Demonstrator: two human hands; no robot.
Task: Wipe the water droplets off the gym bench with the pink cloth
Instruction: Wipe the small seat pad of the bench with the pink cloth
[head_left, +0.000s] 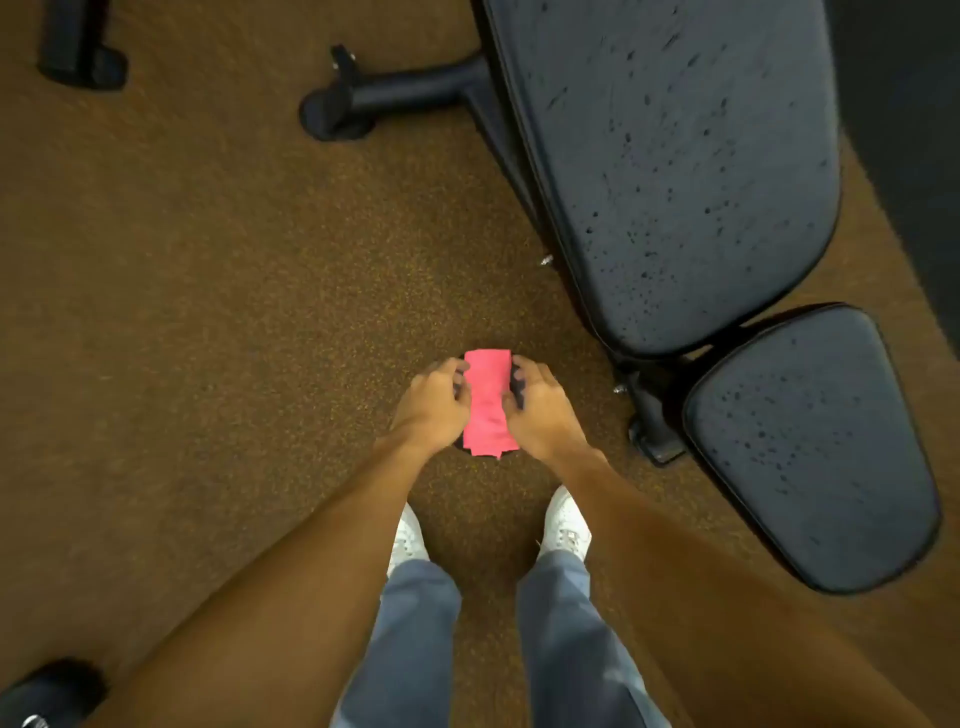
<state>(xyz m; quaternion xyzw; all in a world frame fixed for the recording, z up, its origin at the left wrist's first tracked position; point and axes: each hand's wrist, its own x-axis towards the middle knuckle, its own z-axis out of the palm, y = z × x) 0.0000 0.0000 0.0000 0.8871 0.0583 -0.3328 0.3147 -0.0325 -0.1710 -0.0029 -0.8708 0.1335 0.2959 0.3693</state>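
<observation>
**Pink cloth held in both hands, wet bench off to the right**

The person stands looking down, both arms stretched forward over the brown speckled floor (208, 312). The folded pink cloth (485, 400) sits between the hands, just beyond the toes of two white shoes (569, 525). The left hand (436, 400) has its fingers curled onto the cloth's left edge. The right hand (540, 410) grips the right edge the same way, so each hand is closed on the fabric. Something dark shows at the cloth's edges under the fingers; I cannot tell what it is.

The gym bench (670, 171) stands to the right, well apart from the cloth and hands. Its long black back pad runs far to near, and the smaller seat pad (810, 447) lies nearer and further right. Both pads are dotted with water droplets (644, 254). The bench's black frame foot (363, 98) pokes out to the far left of the pad. Grey-blue trouser legs (415, 649) fill the near middle.
</observation>
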